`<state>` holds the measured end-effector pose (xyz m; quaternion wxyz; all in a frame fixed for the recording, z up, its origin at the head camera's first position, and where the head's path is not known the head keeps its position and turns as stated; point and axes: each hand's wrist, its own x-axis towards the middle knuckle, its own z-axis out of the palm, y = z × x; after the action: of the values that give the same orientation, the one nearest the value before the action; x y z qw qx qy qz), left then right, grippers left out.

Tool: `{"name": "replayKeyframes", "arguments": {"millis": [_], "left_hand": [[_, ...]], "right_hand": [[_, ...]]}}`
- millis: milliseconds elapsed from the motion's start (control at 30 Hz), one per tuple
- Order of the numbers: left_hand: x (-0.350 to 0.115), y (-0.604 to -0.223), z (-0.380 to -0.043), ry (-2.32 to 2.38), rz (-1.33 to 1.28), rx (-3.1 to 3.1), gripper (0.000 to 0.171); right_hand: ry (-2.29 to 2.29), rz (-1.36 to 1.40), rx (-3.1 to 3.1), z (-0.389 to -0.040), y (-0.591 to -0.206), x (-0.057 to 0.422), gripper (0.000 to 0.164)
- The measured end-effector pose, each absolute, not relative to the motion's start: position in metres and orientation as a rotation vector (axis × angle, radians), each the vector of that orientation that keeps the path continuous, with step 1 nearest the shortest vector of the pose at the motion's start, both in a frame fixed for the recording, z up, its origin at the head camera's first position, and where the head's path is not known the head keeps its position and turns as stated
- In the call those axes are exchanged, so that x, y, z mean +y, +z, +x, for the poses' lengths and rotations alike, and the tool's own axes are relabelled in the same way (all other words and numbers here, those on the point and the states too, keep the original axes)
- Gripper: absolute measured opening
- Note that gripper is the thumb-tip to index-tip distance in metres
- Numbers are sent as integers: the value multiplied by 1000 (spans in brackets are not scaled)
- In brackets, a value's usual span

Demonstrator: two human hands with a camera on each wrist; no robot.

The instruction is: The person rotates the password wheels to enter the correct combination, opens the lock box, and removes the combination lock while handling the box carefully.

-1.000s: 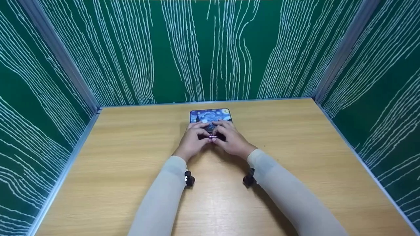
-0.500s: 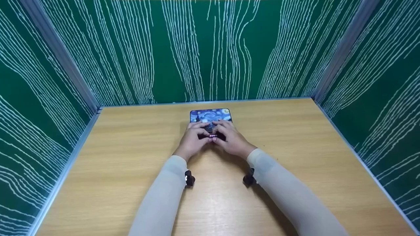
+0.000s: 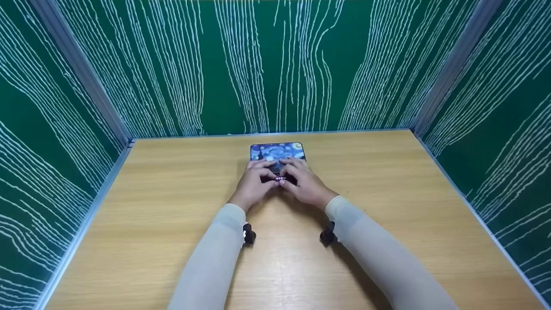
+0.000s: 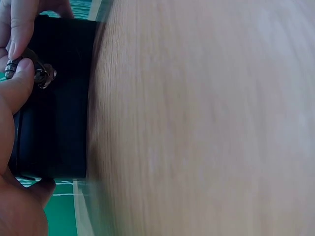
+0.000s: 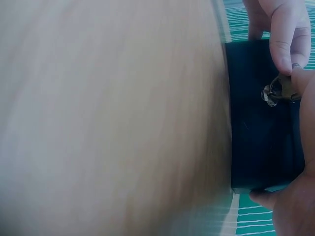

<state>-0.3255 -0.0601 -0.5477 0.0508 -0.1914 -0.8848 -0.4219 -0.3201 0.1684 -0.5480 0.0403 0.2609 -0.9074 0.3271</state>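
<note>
A box [image 3: 277, 150] with a blue, swirling starry-sky picture on its lid stands on the table. Its dark front wall [image 4: 59, 132] shows in both wrist views. On that wall hangs a small metal clasp [image 4: 45, 74] with a ribbed, barrel-like end [image 4: 11, 69]; its exact kind is hard to tell. My left hand [image 3: 251, 186] and right hand [image 3: 306, 186] meet at the clasp, pinching it between thumbs and index fingers from either side. The other fingers lie over the lid's near part and the box sides. Fingers partly hide the clasp.
The wooden table [image 3: 172, 232] extends around the box and both forearms. Green walls [image 3: 224, 99] with white lines enclose its back and sides. A small black device [image 3: 249, 236] is worn on the left wrist, another [image 3: 327, 234] on the right.
Both hands stay at the clasp with almost the same grip. Its ribbed part glints a little differently between the thumbs. The head view has shifted very slightly.
</note>
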Motion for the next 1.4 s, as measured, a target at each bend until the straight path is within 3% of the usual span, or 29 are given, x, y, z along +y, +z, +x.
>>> {"name": "replayKeyframes", "arguments": {"millis": [1400], "left_hand": [[-59, -547, -324, -1319, -574, -2675, 6]], "right_hand": [[968, 811, -2792, -320, -547, 168, 19]]}}
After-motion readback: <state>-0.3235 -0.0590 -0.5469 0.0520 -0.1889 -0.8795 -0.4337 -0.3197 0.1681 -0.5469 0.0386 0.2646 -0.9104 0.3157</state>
